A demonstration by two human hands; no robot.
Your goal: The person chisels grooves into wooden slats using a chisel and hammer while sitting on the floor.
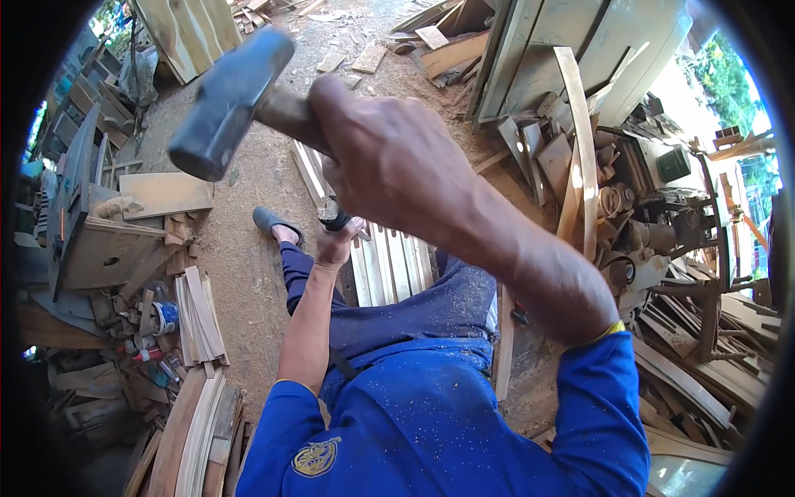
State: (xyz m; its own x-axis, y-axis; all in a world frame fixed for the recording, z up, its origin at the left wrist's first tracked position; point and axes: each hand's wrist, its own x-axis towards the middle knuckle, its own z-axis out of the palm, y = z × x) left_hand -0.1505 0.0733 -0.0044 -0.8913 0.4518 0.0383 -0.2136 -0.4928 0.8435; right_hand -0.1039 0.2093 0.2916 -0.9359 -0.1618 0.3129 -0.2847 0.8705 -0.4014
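Note:
My right hand (389, 161) is raised high, closed round the wooden handle of a hammer with a dark steel head (228, 108) at upper left. Lower down, my left hand (335, 244) grips an upright tool with a dark, battered top (335, 217), apparently a chisel, over pale wooden slats (385, 267) between my legs. The tool's working end is hidden. My bent legs flank the slats, and a grey slip-on shoe (273, 222) shows at left.
Stacked boards (199, 315) and a wooden box (108, 253) line the left side. Scrap wood (431, 37) litters the sawdust-covered floor (182, 124) ahead. Tall panels (613, 58), leaning planks (584, 166) and piled offcuts and containers (654, 240) crowd the right.

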